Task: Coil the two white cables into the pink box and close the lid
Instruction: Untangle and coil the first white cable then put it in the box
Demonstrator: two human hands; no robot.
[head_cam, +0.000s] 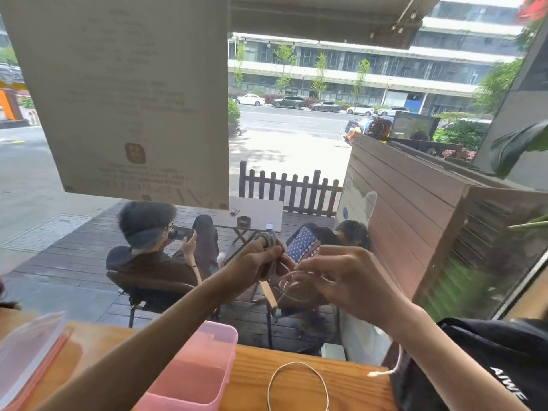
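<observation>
White cable (pixel 270 244) is being wound into a bundle, raised above the counter and well clear of the pink box (pixel 204 378). The bundle is being pinched in the closed left hand (pixel 257 261); a loose, blurred strand is being guided by the right hand (pixel 338 277), whose fingers are curled about it, though contact cannot be confirmed. Second white cable (pixel 298 381) is lying looped on the wooden counter (pixel 355 390), just beside the box, uncoiled. The box is standing open and appears empty; its clear lid (pixel 29 348) is resting at far left. Judged progress: early; both stowings and closure outstanding. A window onto a street terrace is being faced.
</observation>
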